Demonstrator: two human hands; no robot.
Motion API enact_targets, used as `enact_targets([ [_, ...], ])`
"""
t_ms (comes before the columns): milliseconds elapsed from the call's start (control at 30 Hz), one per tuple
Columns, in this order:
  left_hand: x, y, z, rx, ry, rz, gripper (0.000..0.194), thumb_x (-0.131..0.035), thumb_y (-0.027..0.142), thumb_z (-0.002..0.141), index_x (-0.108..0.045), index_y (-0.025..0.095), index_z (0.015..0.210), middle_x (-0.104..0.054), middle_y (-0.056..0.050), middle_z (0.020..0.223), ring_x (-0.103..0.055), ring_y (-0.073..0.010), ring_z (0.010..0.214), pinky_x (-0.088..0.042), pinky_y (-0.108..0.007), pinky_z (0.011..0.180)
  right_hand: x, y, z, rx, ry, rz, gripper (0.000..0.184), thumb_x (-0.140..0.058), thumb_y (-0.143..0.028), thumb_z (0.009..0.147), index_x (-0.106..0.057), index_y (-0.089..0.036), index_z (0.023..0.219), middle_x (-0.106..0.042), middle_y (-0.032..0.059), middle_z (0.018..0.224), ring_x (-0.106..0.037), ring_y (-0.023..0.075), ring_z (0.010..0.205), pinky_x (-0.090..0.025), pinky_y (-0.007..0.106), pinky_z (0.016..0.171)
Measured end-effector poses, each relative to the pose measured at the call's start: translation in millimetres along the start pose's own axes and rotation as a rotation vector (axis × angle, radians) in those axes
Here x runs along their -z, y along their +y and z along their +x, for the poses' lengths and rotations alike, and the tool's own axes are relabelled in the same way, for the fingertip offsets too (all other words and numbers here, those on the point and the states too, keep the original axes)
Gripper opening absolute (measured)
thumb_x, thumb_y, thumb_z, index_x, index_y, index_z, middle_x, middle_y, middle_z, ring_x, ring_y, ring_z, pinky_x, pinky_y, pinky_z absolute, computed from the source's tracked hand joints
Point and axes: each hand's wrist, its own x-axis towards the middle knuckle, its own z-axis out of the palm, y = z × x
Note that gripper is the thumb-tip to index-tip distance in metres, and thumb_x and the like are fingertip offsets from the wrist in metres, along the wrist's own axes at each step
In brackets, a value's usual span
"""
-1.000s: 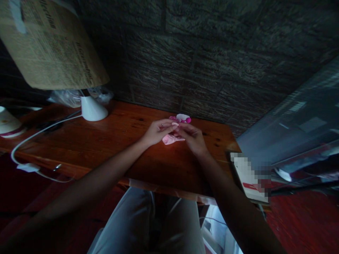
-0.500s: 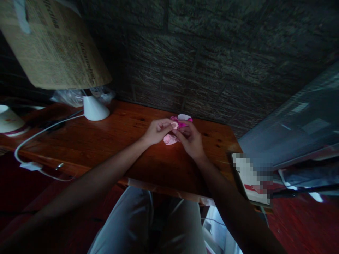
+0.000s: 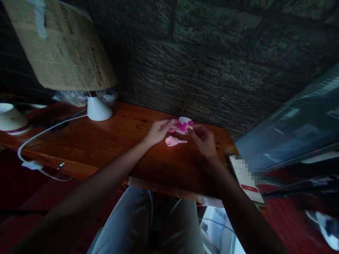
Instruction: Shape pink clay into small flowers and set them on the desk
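Observation:
My right hand [image 3: 205, 139] pinches a small pale pink piece [image 3: 189, 129] between thumb and fingertips, at the right of the magenta pieces. My left hand [image 3: 159, 131] is opposite, thumb and fingers drawn together; whatever may be between them is too small to make out. Bright magenta pieces [image 3: 182, 127] of a soft-looking material lie between the hands, by a whitish round thing [image 3: 185, 120]. Closer to me, a light pink cone-shaped piece [image 3: 171, 141] rests on the wooden table [image 3: 164, 169], its rounded end to the left and its thin tip to the right.
A lamp with a printed paper-like shade [image 3: 76, 53] and white base [image 3: 98, 108] stands at the left, its white cable [image 3: 34, 139] hanging over the edge. A white cup [image 3: 10, 118] is farther left. A phone [image 3: 246, 180] lies at the right edge. Behind rises a dark brick wall [image 3: 212, 63].
My hands have drawn apart; the right one moved to the right with the pale pink piece. The cone-shaped pink piece is now uncovered. The view has shifted slightly.

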Motion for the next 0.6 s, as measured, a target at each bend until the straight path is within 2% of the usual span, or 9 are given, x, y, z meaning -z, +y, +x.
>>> enact_targets([
  [67,6.4,-2.0,2.2,-0.026,0.116,0.023,0.061,-0.053,0.068,0.093,-0.078,0.016,0.074,-0.081,-0.012,0.087,-0.076,-0.0211,0.09,-0.058,-0.033,0.087,22.3,-3.8,-8.7,-0.012,-0.061,-0.175,0.038,-0.065,-0.055,0.09,-0.073,-0.019,0.099,-0.079,0.0083,0.091,-0.074,0.0225,0.081,-0.059,0.034,0.076],
  [133,12.8,-5.3,4.6,-0.035,0.217,0.037,0.062,-0.051,0.068,0.094,-0.076,0.016,0.072,-0.08,-0.011,0.082,-0.075,-0.0201,0.083,-0.058,-0.032,0.08,44.3,-7.6,-27.2,-0.041,-0.156,-0.444,0.031,-0.061,-0.045,0.093,-0.075,-0.02,0.106,-0.081,0.0097,0.094,-0.076,0.0253,0.082,-0.059,0.036,0.075],
  [200,17.2,-9.0,6.8,-0.036,0.293,0.04,0.061,-0.05,0.067,0.095,-0.075,0.016,0.073,-0.079,-0.01,0.077,-0.075,-0.0187,0.076,-0.058,-0.031,0.074,61.0,-11.3,-52.4,-0.027,-0.276,-0.683,0.029,-0.054,-0.032,0.094,-0.077,-0.021,0.108,-0.081,0.0116,0.103,-0.077,0.0275,0.09,-0.059,0.039,0.082],
  [267,18.8,-11.8,8.8,-0.023,0.343,0.036,0.058,-0.049,0.064,0.097,-0.075,0.016,0.076,-0.078,-0.009,0.073,-0.074,-0.0175,0.071,-0.057,-0.029,0.069,69.4,-15.1,-78.4,-0.031,-0.383,-0.858,0.035,-0.047,-0.022,0.095,-0.077,-0.021,0.113,-0.08,0.0121,0.113,-0.076,0.0279,0.1,-0.058,0.04,0.092],
  [367,17.8,-13.8,10.6,0.004,0.384,0.019,0.056,-0.047,0.061,0.1,-0.074,0.016,0.08,-0.077,-0.008,0.07,-0.072,-0.016,0.066,-0.055,-0.027,0.065,67.0,-18.5,-106.5,-0.042,-0.471,-1.023,0.04,-0.042,-0.027,0.1,-0.07,-0.017,0.128,-0.074,0.0156,0.126,-0.073,0.0287,0.113,-0.053,0.043,0.106],
  [433,16.5,-13.9,11.0,0.014,0.393,0.011,0.056,-0.046,0.06,0.101,-0.074,0.016,0.081,-0.076,-0.008,0.069,-0.072,-0.0156,0.066,-0.055,-0.027,0.064,59.9,-15.7,-114.8,-0.033,-0.522,-1.1,0.045,-0.038,-0.033,0.104,-0.066,-0.012,0.132,-0.067,0.0206,0.137,-0.065,0.0312,0.128,-0.046,0.047,0.113],
  [533,15.2,-13.0,10.6,0.016,0.392,0.015,0.057,-0.043,0.061,0.101,-0.074,0.016,0.084,-0.075,-0.007,0.068,-0.072,-0.0159,0.066,-0.055,-0.027,0.064,48.2,1.7,-111.6,0.009,-0.591,-1.196,0.05,-0.03,-0.035,0.106,-0.063,-0.013,0.136,-0.06,0.0225,0.146,-0.043,0.0361,0.148,-0.032,0.058,0.121],
  [567,14.9,-12.5,10.3,0.016,0.391,0.016,0.059,-0.042,0.062,0.101,-0.074,0.016,0.085,-0.075,-0.007,0.067,-0.072,-0.0161,0.066,-0.055,-0.027,0.064,44.8,10.9,-106.6,0.002,-0.583,-1.213,0.052,-0.028,-0.037,0.107,-0.059,-0.013,0.141,-0.056,0.0228,0.15,-0.039,0.0369,0.151,-0.029,0.06,0.122],
  [600,14.6,-11.9,10.1,0.015,0.39,0.017,0.06,-0.041,0.063,0.101,-0.075,0.016,0.085,-0.075,-0.007,0.067,-0.072,-0.0163,0.067,-0.055,-0.027,0.065,41.6,21.3,-99.8,-0.024,-0.544,-1.226,0.058,-0.027,-0.042,0.106,-0.054,-0.008,0.145,-0.051,0.0266,0.153,-0.037,0.0393,0.152,-0.029,0.062,0.121],
])
